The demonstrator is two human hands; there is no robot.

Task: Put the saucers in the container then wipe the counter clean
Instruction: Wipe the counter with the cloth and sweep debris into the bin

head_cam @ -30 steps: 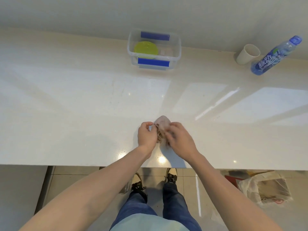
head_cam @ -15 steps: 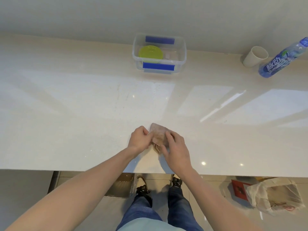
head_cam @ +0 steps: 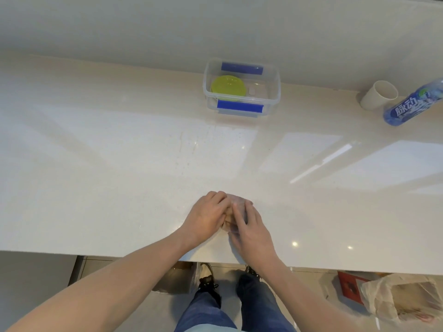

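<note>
Both hands meet near the front edge of the pale, glossy counter (head_cam: pixel 119 164), pressed together over a small crumpled cloth (head_cam: pixel 236 203) of a pinkish-beige colour. The left hand (head_cam: pixel 208 215) lies knuckles up with its fingers curled down onto the left side of the cloth, and the right hand (head_cam: pixel 251 227) lies flatter, its fingers spread over the cloth's right side and top; between them they cover most of it, so only a rumpled edge shows beyond the fingertips and a little between the two hands. Both hands are plainly in contact with the cloth and bearing on it, though whether either one pinches it cannot be told. Well back, against the wall, stands a clear plastic container (head_cam: pixel 275 92) with blue clip strips on its near and far sides and no lid on; a yellow-green saucer (head_cam: pixel 227 86) lies flat in its left half, and whether more saucers lie under it cannot be told. A small pale object beside the saucer is too small to make out. Far to the right, a beige paper cup (head_cam: pixel 378 95) lies on its side with its mouth turned up and to the right, and just beside it a blue-labelled drink bottle (head_cam: pixel 412 104) lies tilted toward the frame's edge. Faint speckled marks show on the counter between the container and the hands.
</note>
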